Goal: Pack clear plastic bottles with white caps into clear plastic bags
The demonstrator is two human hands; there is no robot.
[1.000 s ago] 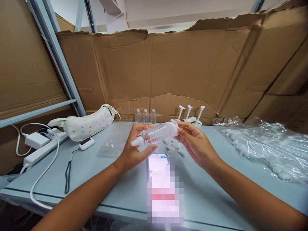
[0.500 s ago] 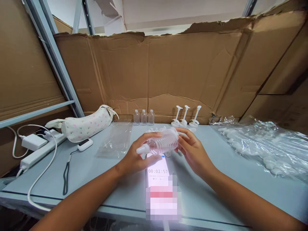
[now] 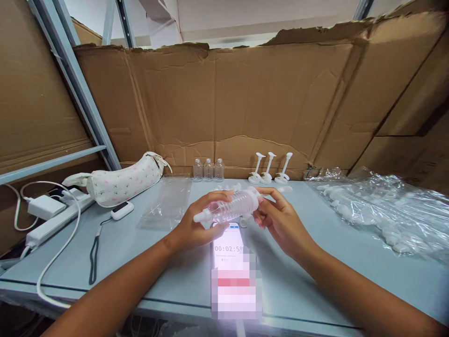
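The left hand (image 3: 193,222) grips a clear bottle (image 3: 236,206), nozzle (image 3: 202,216) toward nine o'clock; the right hand (image 3: 282,217) pinches its white end (image 3: 253,196). A phone (image 3: 227,238) glows at six o'clock.

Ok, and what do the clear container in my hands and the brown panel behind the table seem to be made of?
The clear container: probably glossy plastic, being see-through with shiny highlights and ringed sides, though looks alone can't settle it. The brown panel: matte cardboard, given its ragged, torn top edge and creases.
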